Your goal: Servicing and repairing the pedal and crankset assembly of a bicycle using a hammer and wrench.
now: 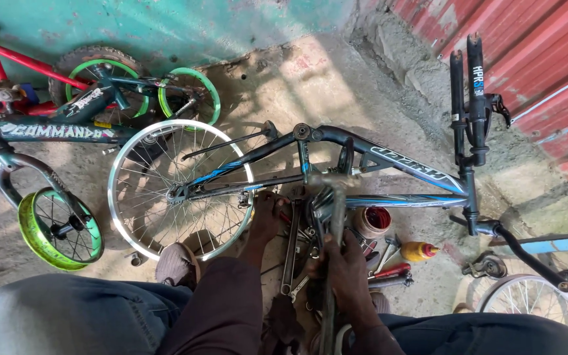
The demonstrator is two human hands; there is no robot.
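A black and blue bike frame [402, 164] lies upside down on the concrete in front of me, its silver-rimmed rear wheel [179, 187] still mounted. My right hand [348, 268] is closed round a long dark metal tool [332, 223] that reaches up to the frame's bottom bracket [327, 181]. My left hand [264, 220] stretches forward, fingertips just under the frame's rear tube beside the wheel; whether it grips anything is hidden. My knees fill the bottom edge.
Spanners [290, 253], red-handled pliers [389, 271], a red tin [373, 220] and a yellow bottle [419, 251] lie under the frame. A small black bike with green rims [60, 227] lies at left, a white wheel [527, 302] at bottom right, a red corrugated wall [534, 59] at right.
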